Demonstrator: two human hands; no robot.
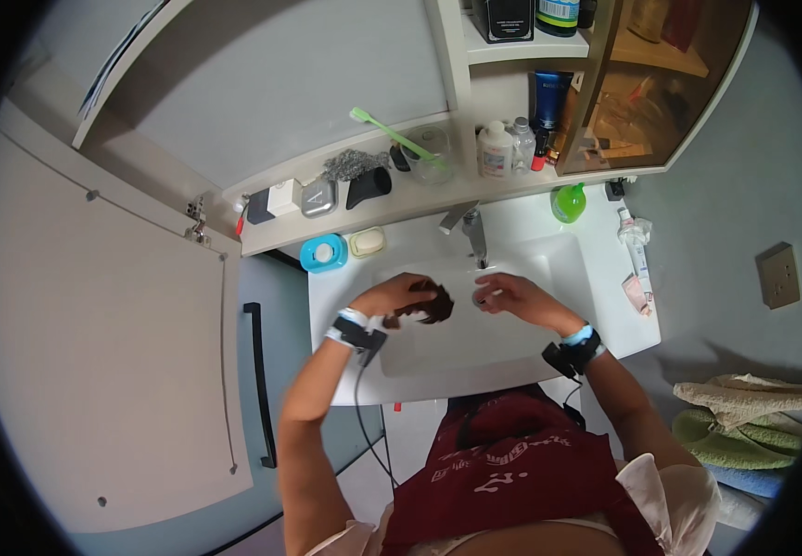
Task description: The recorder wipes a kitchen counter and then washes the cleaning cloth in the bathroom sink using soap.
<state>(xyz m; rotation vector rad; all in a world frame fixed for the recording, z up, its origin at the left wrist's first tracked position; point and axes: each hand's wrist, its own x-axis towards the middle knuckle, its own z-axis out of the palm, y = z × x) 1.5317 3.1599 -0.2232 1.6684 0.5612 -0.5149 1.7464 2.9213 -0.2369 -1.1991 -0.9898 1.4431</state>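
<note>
Over the left part of the white washbasin (pixel 436 358), my left hand (pixel 395 295) grips a dark brown object (pixel 436 306), whose kind I cannot tell. My right hand (pixel 509 297) hovers over the basin just below the chrome faucet (pixel 477 240), fingers curled. A small greyish round thing shows at its fingertips; whether the hand holds it is unclear. A gap separates the two hands. Behind my left hand, a blue soap dish (pixel 324 253) and a bar of soap (pixel 370 241) in a pale dish rest on the counter.
A cabinet shelf (pixel 290 233) above the basin holds a clear cup (pixel 429 170) with a green toothbrush (pixel 390 132), steel wool (pixel 356 165) and bottles. A green bottle (pixel 568 203) and toothpaste tube (pixel 637 257) lie right. An open cabinet door (pixel 109 326) stands left; folded towels (pixel 735 431) are lower right.
</note>
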